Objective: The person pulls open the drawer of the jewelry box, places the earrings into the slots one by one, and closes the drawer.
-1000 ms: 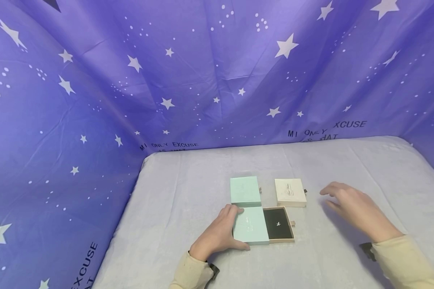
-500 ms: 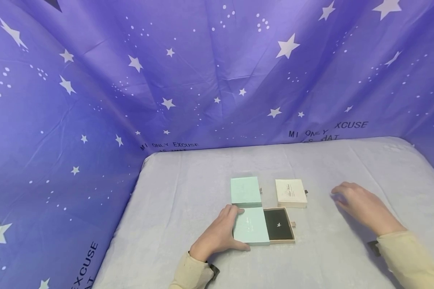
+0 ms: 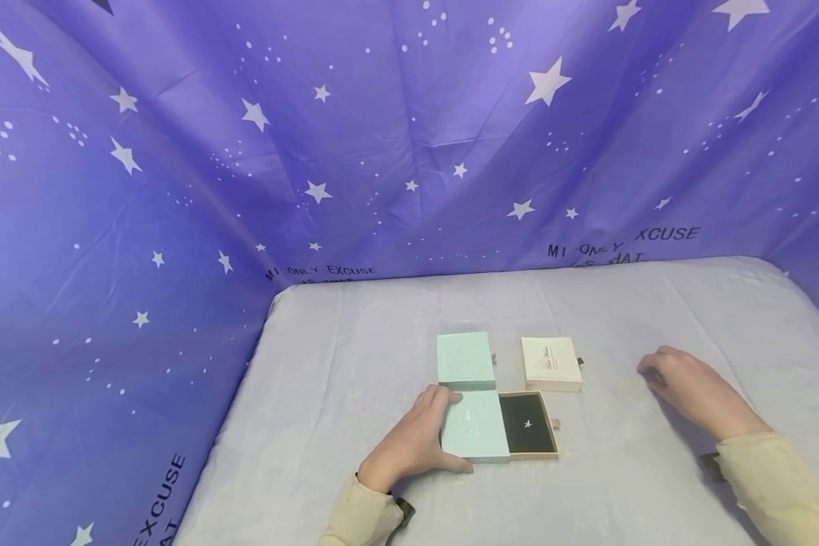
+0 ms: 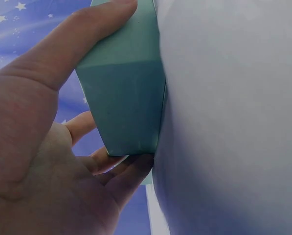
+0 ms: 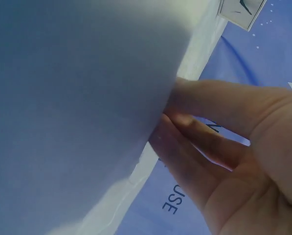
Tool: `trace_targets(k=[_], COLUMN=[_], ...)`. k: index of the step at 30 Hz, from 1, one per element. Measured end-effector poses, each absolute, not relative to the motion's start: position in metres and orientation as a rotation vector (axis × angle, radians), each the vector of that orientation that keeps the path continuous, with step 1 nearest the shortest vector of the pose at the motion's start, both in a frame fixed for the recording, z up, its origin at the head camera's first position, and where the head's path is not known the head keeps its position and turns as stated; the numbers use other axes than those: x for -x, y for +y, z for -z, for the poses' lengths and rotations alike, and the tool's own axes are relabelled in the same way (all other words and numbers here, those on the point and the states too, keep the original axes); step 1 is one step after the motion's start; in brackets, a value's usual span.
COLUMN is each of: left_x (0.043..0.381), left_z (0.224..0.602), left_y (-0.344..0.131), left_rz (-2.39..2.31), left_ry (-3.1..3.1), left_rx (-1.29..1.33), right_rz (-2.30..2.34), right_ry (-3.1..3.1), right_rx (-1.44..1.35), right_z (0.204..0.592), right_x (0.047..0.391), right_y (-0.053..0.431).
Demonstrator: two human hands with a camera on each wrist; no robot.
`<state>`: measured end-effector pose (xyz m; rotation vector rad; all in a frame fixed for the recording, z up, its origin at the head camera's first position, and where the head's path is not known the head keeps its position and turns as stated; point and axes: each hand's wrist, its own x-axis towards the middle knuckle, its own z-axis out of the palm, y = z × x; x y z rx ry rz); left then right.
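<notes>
My left hand [image 3: 412, 440] grips the sleeve of a mint-green drawer gift box [image 3: 478, 428], thumb on the near side and fingers round the far side. Out of its right end extends the drawer, lined with a black pad [image 3: 522, 432] that bears a small silvery star-shaped piece [image 3: 528, 425]. In the left wrist view, the box's mint-green end [image 4: 123, 107] fills the space between thumb and fingers. Farther right, my right hand [image 3: 699, 390] rests its fingertips on the cloth, fingers loosely bent. Nothing shows between them in the right wrist view.
A second mint-green box [image 3: 464, 358] lies closed just behind the gripped one. To its right sits a closed cream box [image 3: 550, 362] with a dark pull tab. Pale grey cloth [image 3: 355, 341] covers the table, and a purple star-printed curtain [image 3: 382, 114] stands behind and at the sides.
My right hand has moved right, away from the cream box, and its fingers have bent down onto the cloth. The left hand and the boxes have stayed put.
</notes>
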<state>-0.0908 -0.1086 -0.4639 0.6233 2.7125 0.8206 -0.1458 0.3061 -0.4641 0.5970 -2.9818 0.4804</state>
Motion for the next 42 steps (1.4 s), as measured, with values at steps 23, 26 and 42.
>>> trace_targets(k=[23, 26, 42], left_x=[0.091, 0.091, 0.090], left_z=[0.460, 0.460, 0.462], left_y=[-0.107, -0.107, -0.108], left_rz=[-0.822, -0.819, -0.832], left_ry=[2.704, 2.707, 2.712], left_rx=[-0.622, -0.626, -0.623], right_rz=[-0.492, -0.497, -0.570], right_ry=[-3.026, -3.021, -3.020], right_rx=[-0.458, -0.452, -0.428], right_z=[0.459, 0.459, 0.461], right_x=[0.143, 0.143, 0.141], right_y=[0.316, 0.317, 0.316])
